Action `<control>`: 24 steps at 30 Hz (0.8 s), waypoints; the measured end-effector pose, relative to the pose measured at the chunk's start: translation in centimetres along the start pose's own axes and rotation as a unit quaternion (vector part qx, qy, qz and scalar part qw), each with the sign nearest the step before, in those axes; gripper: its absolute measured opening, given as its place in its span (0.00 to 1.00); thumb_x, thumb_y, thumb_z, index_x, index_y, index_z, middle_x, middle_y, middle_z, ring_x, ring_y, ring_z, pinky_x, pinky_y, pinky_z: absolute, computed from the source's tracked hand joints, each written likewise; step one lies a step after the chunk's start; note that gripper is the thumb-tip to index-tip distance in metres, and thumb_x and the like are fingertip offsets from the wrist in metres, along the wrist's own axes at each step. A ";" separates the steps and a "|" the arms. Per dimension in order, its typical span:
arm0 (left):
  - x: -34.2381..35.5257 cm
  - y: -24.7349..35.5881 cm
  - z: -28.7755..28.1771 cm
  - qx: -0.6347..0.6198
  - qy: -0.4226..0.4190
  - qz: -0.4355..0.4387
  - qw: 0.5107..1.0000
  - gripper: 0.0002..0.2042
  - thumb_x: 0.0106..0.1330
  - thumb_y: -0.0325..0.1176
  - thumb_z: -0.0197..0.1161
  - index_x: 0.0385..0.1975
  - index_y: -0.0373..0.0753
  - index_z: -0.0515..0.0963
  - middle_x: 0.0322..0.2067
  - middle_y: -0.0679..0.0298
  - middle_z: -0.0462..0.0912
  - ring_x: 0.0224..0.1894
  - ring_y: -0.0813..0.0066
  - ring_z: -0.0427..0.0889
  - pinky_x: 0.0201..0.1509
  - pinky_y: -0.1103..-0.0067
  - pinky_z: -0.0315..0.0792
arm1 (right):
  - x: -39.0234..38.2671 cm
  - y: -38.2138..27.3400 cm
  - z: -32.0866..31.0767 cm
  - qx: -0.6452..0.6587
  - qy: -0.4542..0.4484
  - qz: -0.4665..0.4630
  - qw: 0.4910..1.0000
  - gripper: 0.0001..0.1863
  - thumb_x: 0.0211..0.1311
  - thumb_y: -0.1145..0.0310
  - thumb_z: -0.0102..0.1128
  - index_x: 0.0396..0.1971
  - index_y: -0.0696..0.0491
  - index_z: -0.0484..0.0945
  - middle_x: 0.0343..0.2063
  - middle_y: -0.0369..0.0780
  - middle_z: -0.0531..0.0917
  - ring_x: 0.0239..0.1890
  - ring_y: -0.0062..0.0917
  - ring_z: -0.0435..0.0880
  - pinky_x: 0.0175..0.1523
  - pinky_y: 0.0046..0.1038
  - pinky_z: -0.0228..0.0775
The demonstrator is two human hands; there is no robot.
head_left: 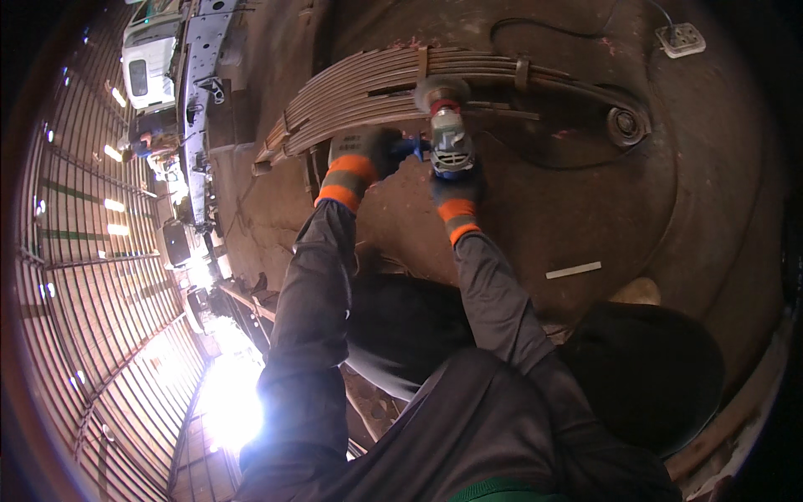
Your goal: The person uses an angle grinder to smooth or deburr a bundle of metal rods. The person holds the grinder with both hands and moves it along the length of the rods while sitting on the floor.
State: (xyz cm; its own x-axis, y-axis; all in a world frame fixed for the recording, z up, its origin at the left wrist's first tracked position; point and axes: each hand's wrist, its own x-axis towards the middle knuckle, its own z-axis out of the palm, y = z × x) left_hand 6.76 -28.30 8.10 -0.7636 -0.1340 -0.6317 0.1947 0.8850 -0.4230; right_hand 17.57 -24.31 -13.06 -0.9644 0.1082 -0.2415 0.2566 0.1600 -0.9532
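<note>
An angle grinder (452, 142) with a round, blurred wheel (442, 90) lies over the lower leaves of a long stack of curved steel leaf springs (351, 92). My left hand (372, 159), in a dark glove with an orange and grey cuff, is closed on the grinder's blue side handle. My right hand (458, 188), gloved alike, grips the tool's body from below. The springs have metal clips and a rolled eye (626, 124) at the right end. Whether the wheel touches the steel is hard to tell.
A power strip (679, 40) and cables lie on the rusty floor (585, 209). A pale strip (573, 270) lies at right. At upper left are a white truck cab (146, 71), a long frame rail (201, 50) and another person (153, 144). Bright openings glare at lower left.
</note>
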 end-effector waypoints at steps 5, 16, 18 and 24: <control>0.6 -7.5 5.6 -0.128 0.022 -0.021 0.991 0.15 0.61 0.43 0.65 0.45 0.46 0.85 0.39 0.53 0.87 0.41 0.55 0.86 0.47 0.63 0.77 | 0.7 -4.3 0.1 -0.041 -0.047 -0.035 0.997 0.23 0.58 0.61 0.68 0.53 0.51 0.78 0.55 0.41 0.82 0.55 0.39 0.81 0.62 0.36 0.73; 0.9 -2.4 1.2 -0.071 0.008 -0.040 0.997 0.14 0.58 0.45 0.68 0.40 0.48 0.87 0.37 0.58 0.88 0.41 0.57 0.86 0.46 0.67 0.76 | 1.4 -3.8 -2.3 0.064 -0.031 0.127 0.989 0.27 0.52 0.55 0.71 0.53 0.47 0.78 0.48 0.40 0.85 0.50 0.37 0.85 0.53 0.35 0.77; 1.0 -1.2 0.5 -0.047 0.029 -0.032 0.998 0.14 0.57 0.45 0.69 0.40 0.49 0.87 0.37 0.58 0.88 0.42 0.57 0.87 0.47 0.67 0.76 | 1.9 -2.8 -1.8 0.070 0.008 0.080 0.994 0.26 0.52 0.56 0.71 0.50 0.48 0.78 0.44 0.40 0.86 0.48 0.38 0.86 0.51 0.35 0.78; 1.3 -1.6 0.9 -0.090 -0.002 -0.047 0.995 0.13 0.57 0.42 0.68 0.41 0.50 0.87 0.37 0.56 0.88 0.42 0.56 0.87 0.47 0.67 0.76 | 1.9 -2.3 -1.5 0.066 0.007 0.076 0.995 0.22 0.52 0.57 0.71 0.46 0.48 0.80 0.43 0.41 0.86 0.46 0.39 0.86 0.48 0.36 0.78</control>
State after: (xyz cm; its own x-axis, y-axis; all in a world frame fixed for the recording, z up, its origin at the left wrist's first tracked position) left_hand 6.07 -30.30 7.37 -0.7702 -0.2211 -0.5983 0.0095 0.9339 -0.3574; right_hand 15.24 -23.02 -11.05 -0.9142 0.1341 -0.3825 0.3873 0.0104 -0.9219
